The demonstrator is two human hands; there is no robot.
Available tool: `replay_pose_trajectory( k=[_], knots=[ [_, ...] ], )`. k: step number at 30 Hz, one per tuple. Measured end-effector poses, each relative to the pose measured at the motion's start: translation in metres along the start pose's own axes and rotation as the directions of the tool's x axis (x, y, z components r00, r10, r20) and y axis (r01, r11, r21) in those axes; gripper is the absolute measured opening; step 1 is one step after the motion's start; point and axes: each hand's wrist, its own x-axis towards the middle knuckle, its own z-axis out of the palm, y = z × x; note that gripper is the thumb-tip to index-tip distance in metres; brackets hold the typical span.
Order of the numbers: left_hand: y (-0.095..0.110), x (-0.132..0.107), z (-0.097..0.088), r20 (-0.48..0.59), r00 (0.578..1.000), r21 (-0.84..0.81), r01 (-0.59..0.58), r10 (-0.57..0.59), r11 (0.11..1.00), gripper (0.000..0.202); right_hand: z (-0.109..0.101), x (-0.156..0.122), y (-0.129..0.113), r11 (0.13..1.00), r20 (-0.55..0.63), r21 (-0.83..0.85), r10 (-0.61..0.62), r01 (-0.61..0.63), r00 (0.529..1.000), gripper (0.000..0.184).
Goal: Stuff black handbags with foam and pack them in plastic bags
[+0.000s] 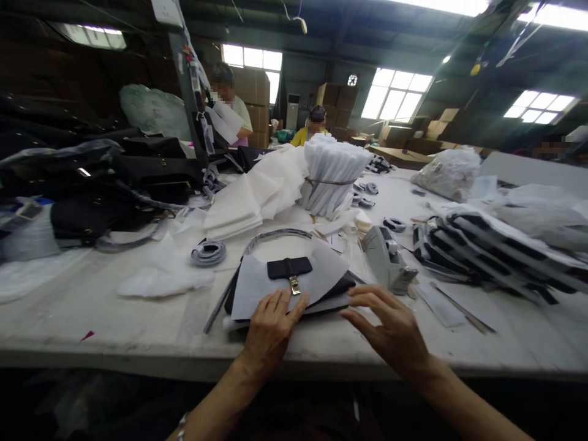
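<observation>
A black handbag (345,285) lies on the white table with a pale wrapping sheet (252,283) over its front. Its dark closure tab (278,268) and gold-coloured clasp (294,285) show through the sheet, and a wrapped handle (280,233) arches behind. My left hand (271,324) rests on the lower front of the bag, fingers stretched out just below the clasp. At the bag's right corner is my right hand (390,327), thumb and fingers apart with nothing between them. Whether its fingertips touch the bag, I cannot tell.
A tape dispenser (388,260) stands right of the bag. Behind are white sheets (257,196) and a tied white bundle (333,174). A coiled strap (208,252) lies left. Black bags (156,174) pile up far left, wrapped pieces (496,251) at right. Two people work across the table.
</observation>
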Motion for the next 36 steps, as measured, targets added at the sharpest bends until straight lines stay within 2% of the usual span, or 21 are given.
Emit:
replay_pose_trajectory(
  k=[1,3,4,6,9,13,16,18,23,27,31,34,36],
  knots=[
    [0.0,0.0,0.0,-0.002,1.0,0.0,0.006,-0.006,1.0,0.054,0.002,0.011,-0.007,0.984,0.103,-0.056,-0.165,0.171,0.981,0.016],
    [0.0,-0.001,0.0,-0.005,1.0,0.004,0.012,-0.012,1.0,0.054,0.012,0.031,-0.012,0.913,0.287,-0.151,-0.327,0.38,0.9,0.042],
    [0.0,-0.002,0.001,-0.009,1.0,0.007,0.011,-0.011,1.0,0.054,0.019,0.038,-0.01,0.882,0.363,-0.183,-0.349,0.433,0.864,0.048],
    [0.0,-0.002,0.003,-0.022,1.0,0.016,0.001,-0.001,1.0,0.054,0.032,0.044,0.005,0.852,0.463,-0.213,-0.344,0.479,0.817,0.046],
    [-0.001,-0.002,0.006,-0.033,0.999,0.017,0.015,-0.014,1.0,0.051,0.044,0.034,0.038,0.851,0.513,-0.194,-0.336,0.488,0.79,0.042],
    [0.002,-0.005,0.004,0.029,0.999,0.052,0.011,-0.012,0.999,0.049,0.057,0.006,0.062,0.843,0.392,-0.201,-0.398,0.499,0.83,0.047],
    [0.006,-0.008,0.001,0.106,0.994,0.121,-0.03,0.017,0.992,0.054,0.07,-0.01,0.064,0.854,0.272,-0.238,-0.398,0.462,0.876,0.048],
    [0.008,-0.008,0.001,0.15,0.988,0.157,-0.058,0.034,0.986,0.057,0.077,-0.016,0.062,0.864,0.237,-0.271,-0.368,0.425,0.899,0.049],
    [0.007,0.005,0.0,0.25,0.966,0.185,-0.122,0.074,0.975,0.051,0.077,-0.017,0.056,0.864,0.298,-0.312,-0.307,0.395,0.904,0.054],
    [-0.005,0.016,-0.011,0.282,0.942,0.135,-0.224,0.18,0.965,0.047,0.068,-0.008,0.046,0.861,0.355,-0.318,-0.281,0.398,0.892,0.086],
    [-0.022,0.025,-0.024,0.238,0.945,0.004,-0.231,0.223,0.973,0.049,0.063,0.003,0.038,0.843,0.352,-0.363,-0.27,0.396,0.896,0.104],
    [-0.037,0.035,-0.031,0.237,0.94,-0.109,-0.227,0.247,0.968,0.054,0.064,0.013,0.035,0.816,0.334,-0.414,-0.277,0.405,0.901,0.103],
    [-0.048,0.043,-0.035,0.247,0.93,-0.171,-0.235,0.273,0.957,0.059,0.065,0.021,0.035,0.791,0.311,-0.451,-0.295,0.413,0.904,0.093]
  ],
)
